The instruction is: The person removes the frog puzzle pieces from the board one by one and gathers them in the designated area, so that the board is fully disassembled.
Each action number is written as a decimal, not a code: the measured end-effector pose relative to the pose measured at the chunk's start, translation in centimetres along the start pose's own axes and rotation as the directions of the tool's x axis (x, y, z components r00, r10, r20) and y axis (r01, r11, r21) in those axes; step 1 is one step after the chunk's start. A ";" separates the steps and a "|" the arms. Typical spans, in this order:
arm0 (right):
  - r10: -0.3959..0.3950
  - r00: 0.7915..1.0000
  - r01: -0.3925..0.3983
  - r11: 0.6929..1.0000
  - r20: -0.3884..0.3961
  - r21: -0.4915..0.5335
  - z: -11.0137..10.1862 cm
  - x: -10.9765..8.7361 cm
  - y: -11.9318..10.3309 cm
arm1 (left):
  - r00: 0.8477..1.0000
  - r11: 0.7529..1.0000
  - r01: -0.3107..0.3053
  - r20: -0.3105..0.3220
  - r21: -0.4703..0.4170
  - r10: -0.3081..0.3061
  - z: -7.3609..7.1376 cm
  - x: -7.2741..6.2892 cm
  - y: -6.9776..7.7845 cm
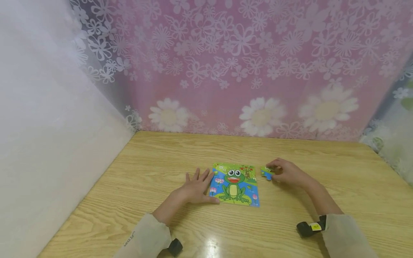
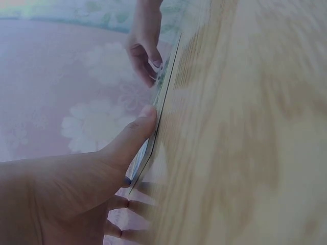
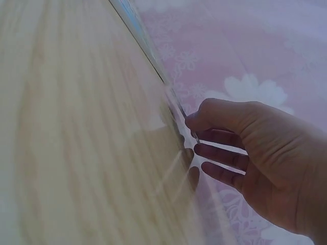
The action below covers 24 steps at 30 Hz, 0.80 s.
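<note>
Here, on a wood-grain worktop [image 1: 167,152], a frog puzzle [image 1: 234,186] lies flat, its left edge under the spread left hand [image 1: 196,189], while the right hand [image 1: 288,173] pinches a loose piece [image 1: 266,173] just beside it. A sideways push could skew the puzzle.

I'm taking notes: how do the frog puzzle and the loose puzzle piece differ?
The frog puzzle is larger and roughly square; the loose puzzle piece is small and tabbed. The left hand touches the frog puzzle; the right hand pinches the loose puzzle piece. Both show green and blue.
</note>
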State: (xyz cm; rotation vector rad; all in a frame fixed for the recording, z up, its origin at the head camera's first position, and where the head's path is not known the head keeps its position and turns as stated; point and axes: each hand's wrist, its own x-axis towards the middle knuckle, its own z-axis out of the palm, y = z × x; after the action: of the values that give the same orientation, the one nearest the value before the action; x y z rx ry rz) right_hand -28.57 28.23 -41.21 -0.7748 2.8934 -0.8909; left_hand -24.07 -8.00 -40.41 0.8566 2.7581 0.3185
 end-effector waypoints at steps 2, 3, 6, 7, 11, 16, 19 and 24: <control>0.005 1.000 -0.005 1.000 0.004 -0.002 -0.1 -0.1 0.2 | 1.000 1.000 0.002 0.002 0.005 -0.002 0.0 0.1 0.0; 0.008 1.000 -0.008 1.000 0.008 0.003 -0.2 -0.2 0.3 | 1.000 1.000 0.004 0.002 0.009 -0.004 0.1 0.1 -0.1; 0.010 1.000 -0.010 1.000 0.022 0.014 -0.3 -0.3 0.5 | 1.000 1.000 0.006 0.000 0.014 -0.006 0.2 0.2 -0.2; 0.010 1.000 -0.010 1.000 0.024 0.020 -0.3 -0.3 0.5 | 1.000 1.000 0.007 0.000 0.016 -0.007 0.3 0.3 -0.3; 0.004 0.999 -0.005 0.999 0.035 0.048 -0.3 -0.3 0.7 | 1.000 1.000 0.008 0.001 0.017 -0.009 0.5 0.4 -0.5; -0.008 0.999 0.005 0.998 0.039 0.065 -0.3 -0.4 0.7 | 1.000 1.000 0.019 0.006 0.016 -0.019 0.6 0.5 -0.6; -0.010 0.999 0.008 0.998 0.037 0.060 -0.2 -0.4 0.8 | 1.000 1.000 0.022 0.008 0.014 -0.022 0.5 0.5 -0.5; 0.000 0.999 -0.002 0.998 0.034 0.068 -0.1 -0.4 1.0 | 1.000 1.000 0.012 0.004 0.001 -0.012 0.3 0.3 -0.4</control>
State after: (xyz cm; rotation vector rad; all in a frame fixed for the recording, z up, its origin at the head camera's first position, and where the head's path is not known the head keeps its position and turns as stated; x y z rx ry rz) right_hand -28.64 29.19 -41.71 -0.7755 2.8176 -0.9614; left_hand -24.44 -8.05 -40.89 0.8400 2.7593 0.3126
